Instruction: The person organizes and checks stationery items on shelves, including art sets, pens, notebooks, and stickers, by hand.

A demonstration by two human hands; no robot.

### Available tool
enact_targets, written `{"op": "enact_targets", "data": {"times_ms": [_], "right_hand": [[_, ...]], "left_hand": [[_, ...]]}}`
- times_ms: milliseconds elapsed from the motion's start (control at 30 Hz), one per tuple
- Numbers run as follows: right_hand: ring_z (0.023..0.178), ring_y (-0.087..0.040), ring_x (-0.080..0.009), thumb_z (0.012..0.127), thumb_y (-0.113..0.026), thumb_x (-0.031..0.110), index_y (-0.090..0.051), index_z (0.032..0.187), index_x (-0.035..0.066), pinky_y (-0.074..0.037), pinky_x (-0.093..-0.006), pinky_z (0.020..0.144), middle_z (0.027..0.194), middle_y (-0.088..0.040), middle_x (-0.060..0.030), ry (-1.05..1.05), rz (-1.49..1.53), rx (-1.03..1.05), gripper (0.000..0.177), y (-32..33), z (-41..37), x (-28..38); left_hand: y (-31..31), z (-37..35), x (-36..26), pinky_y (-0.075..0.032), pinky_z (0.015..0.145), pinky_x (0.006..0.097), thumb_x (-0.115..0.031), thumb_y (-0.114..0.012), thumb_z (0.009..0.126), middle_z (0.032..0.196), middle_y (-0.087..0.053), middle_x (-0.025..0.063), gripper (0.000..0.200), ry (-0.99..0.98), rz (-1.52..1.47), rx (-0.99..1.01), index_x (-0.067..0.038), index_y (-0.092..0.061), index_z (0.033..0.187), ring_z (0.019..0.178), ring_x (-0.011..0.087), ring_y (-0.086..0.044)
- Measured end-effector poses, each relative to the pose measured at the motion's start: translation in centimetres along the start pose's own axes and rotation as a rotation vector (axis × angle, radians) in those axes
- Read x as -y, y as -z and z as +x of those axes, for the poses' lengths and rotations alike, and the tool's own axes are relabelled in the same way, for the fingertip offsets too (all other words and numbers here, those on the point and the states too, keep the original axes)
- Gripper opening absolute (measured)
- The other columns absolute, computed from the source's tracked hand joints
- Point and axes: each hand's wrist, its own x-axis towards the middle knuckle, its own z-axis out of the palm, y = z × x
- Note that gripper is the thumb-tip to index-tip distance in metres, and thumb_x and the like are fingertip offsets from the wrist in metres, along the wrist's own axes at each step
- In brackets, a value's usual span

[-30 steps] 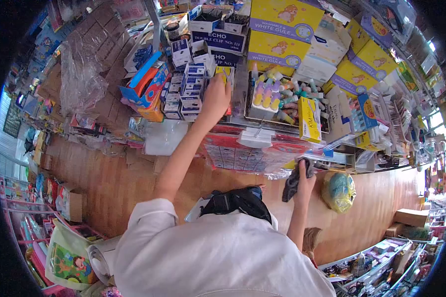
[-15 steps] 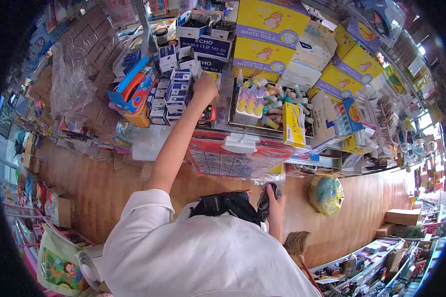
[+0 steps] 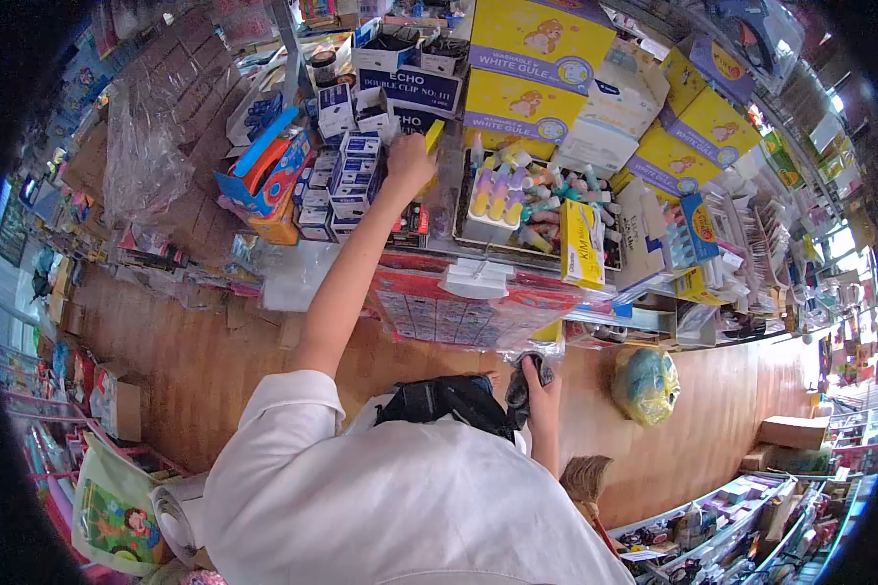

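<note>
My left hand is closed on a small yellow box, which stands up edge-on beside the fingers. Just left of that hand are stacked small white-and-blue boxes, and behind it rises a dark blue carton of double clips. Low by my waist, my right hand grips a dark crumpled thing; its kind is hard to make out. A black bag or pouch lies across my front, close to the right hand.
Right of the left hand sits a tray of glue bottles with a yellow box at its front. Yellow glue cartons are piled behind. On the floor are a yellow-wrapped bundle and a broom.
The yellow box in my left hand has turned from showing its broad face to nearly edge-on, and shifted slightly up and right. My right hand keeps its grip near my waist.
</note>
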Motion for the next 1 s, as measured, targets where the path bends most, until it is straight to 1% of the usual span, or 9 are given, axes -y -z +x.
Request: {"op": "enact_targets", "data": {"times_ms": [200,300,367,433,567,633,700,833,1000], "right_hand": [[0.080,-0.057,-0.0091,0.088,-0.065,0.023,-0.059,0.107,0.002,-0.045,-0.0238,0.068,0.088,-0.061,-0.0018,0.073,0.003,0.082,0.029,0.5,0.1,-1.0],[0.091,-0.055,-0.0120,0.089,-0.061,0.020,-0.048,0.121,0.004,-0.045,-0.0240,0.076,0.101,-0.058,-0.0046,0.050,0.160,0.098,0.038,-0.4,-0.4,-0.4],[0.097,-0.054,-0.0140,0.090,-0.059,0.016,-0.042,0.127,0.005,-0.045,-0.0244,0.081,0.108,-0.055,-0.0063,-0.007,0.298,0.077,0.043,-0.7,-0.5,-0.2],[0.104,-0.052,-0.0189,0.086,-0.054,0.008,-0.031,0.136,0.006,-0.043,-0.0279,0.090,0.118,-0.051,-0.0085,0.011,0.375,0.274,0.055,-0.2,-0.2,-0.6],[0.113,-0.048,-0.0206,0.078,-0.054,-0.003,-0.025,0.141,0.002,-0.039,-0.0334,0.096,0.126,-0.048,-0.0096,0.060,-0.060,0.328,0.069,-0.4,-0.5,-0.1],[0.113,-0.049,-0.0195,0.077,-0.060,-0.005,-0.031,0.138,0.000,-0.040,-0.0316,0.096,0.126,-0.049,-0.0112,0.184,-0.211,0.438,0.068,-0.7,-0.1,1.0],[0.112,-0.051,-0.0189,0.077,-0.069,-0.001,-0.039,0.134,-0.001,-0.042,-0.0302,0.094,0.126,-0.050,-0.0130,0.400,-0.338,0.367,0.064,-1.9,-1.5,4.5],[0.098,-0.061,-0.0263,0.060,-0.076,-0.003,-0.058,0.117,0.001,-0.050,-0.0346,0.083,0.110,-0.061,-0.0149,1.086,-0.685,0.171,0.060,-3.2,-2.1,9.6],[0.103,-0.055,-0.0293,0.051,-0.074,0.001,-0.061,0.115,0.002,-0.045,-0.0361,0.086,0.118,-0.056,-0.0130,1.199,-0.860,0.266,0.065,-6.5,-3.0,10.1]], "left_hand": [[1.2,-1.1,-0.1,-0.044,0.086,0.0443,-0.003,-0.067,0.069,0.099,-0.053,0.0275,0.034,-0.192,-0.074,-0.424,0.006,-0.055,0.100,0.096,0.0417,-0.053],[4.8,-3.8,-1.1,-0.044,0.085,0.0440,-0.002,-0.066,0.071,0.101,-0.054,0.0260,0.033,-0.237,-0.360,-0.385,0.004,-0.053,0.101,0.095,0.0407,-0.054],[7.9,-6.9,-1.9,-0.045,0.088,0.0363,-0.008,-0.064,0.080,0.105,-0.058,0.0189,0.035,-0.194,-0.424,-0.249,0.004,-0.051,0.111,0.099,0.0290,-0.057],[9.3,-10.2,-2.2,-0.048,0.087,0.0331,-0.009,-0.060,0.086,0.113,-0.059,0.0172,0.041,-0.035,-1.125,0.041,0.001,-0.044,0.122,0.103,0.0242,-0.060],[9.0,-16.6,-1.2,-0.054,0.081,0.0393,-0.020,-0.056,0.092,0.120,-0.056,0.0211,0.052,0.129,-1.562,0.445,-0.002,-0.033,0.134,0.102,0.0321,-0.062],[6.7,-19.5,-0.3,-0.053,0.084,0.0429,-0.045,-0.040,0.096,0.124,-0.052,0.0230,0.060,0.149,-1.693,0.560,-0.006,-0.030,0.140,0.106,0.0339,-0.060],[5.0,-22.0,0.3,-0.051,0.086,0.0452,-0.051,-0.031,0.096,0.128,-0.050,0.0219,0.062,0.339,-2.016,0.776,-0.008,-0.034,0.140,0.107,0.0344,-0.059],[3.2,-26.8,-0.6,-0.052,0.082,0.0489,-0.047,-0.035,0.096,0.125,-0.054,0.0210,0.056,0.719,-2.142,0.727,-0.008,-0.039,0.137,0.102,0.0361,-0.061],[0.6,-29.8,-0.3,-0.051,0.085,0.0476,-0.042,-0.038,0.097,0.118,-0.059,0.0155,0.049,0.639,-2.280,0.896,-0.009,-0.044,0.133,0.101,0.0303,-0.062]]}}
